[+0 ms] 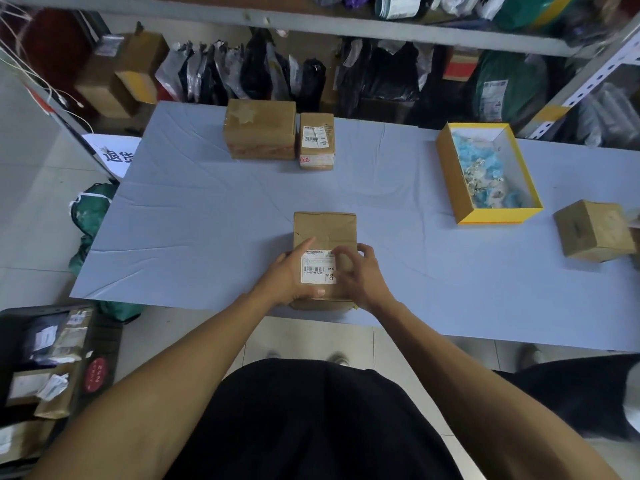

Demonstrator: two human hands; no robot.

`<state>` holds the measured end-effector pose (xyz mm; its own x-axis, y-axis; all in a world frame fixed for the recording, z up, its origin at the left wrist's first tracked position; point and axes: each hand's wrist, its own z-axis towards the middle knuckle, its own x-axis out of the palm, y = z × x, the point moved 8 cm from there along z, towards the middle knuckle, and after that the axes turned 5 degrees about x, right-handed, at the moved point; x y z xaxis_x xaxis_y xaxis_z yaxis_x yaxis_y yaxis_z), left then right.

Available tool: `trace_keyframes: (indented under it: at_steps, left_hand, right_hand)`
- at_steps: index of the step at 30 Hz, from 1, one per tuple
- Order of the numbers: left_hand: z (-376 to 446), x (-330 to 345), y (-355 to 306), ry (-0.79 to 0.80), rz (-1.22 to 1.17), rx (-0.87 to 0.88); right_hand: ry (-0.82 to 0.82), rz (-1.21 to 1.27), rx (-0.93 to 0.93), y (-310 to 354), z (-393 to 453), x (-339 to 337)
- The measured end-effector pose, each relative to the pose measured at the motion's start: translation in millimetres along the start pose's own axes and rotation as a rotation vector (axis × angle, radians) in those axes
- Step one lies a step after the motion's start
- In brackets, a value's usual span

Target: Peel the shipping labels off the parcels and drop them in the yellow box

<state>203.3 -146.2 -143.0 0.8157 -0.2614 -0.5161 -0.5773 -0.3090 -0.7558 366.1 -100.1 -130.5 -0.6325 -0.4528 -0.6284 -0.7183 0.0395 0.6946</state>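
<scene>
Cardboard parcel (325, 237) sits at the near table edge, well apart from the yellow box (450, 174), which lies far right of it. Left hand (287, 271) clasps the parcel's left side. Right hand (360, 275) has curled fingers at the shipping label (317, 270), right edge; I cannot tell if it is pinched. Label's long axis runs toward me. Right hand is nearer the box.

i see bare forearms, no sleeves, a black top (311, 420), and pale shoes (337, 358) just under the table (207, 220) edge.
</scene>
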Motion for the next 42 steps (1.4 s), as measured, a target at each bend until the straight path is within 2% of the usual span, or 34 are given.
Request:
trace_keyframes:
  at_steps: [13,20,30,42]
  left_hand:
    - [-1.8,0.8,-0.2,0.0,0.004,0.007]
    - [-1.6,0.5,-4.8,0.001,0.024,0.006]
    - [-3.6,0.6,-9.6,0.0,0.005,0.029]
    - [0.5,0.8,-2.5,-0.012,0.01,0.014]
  right_hand:
    - [0.03,0.064,-0.044,-2.7,-4.4,-2.9]
    - [0.058,0.079,0.038,-2.3,7.8,0.0]
    - [-0.003,0.094,-0.02,-8.1,-2.3,4.6]
    - [-0.003,0.073,0.004,-4.8,-6.1,8.4]
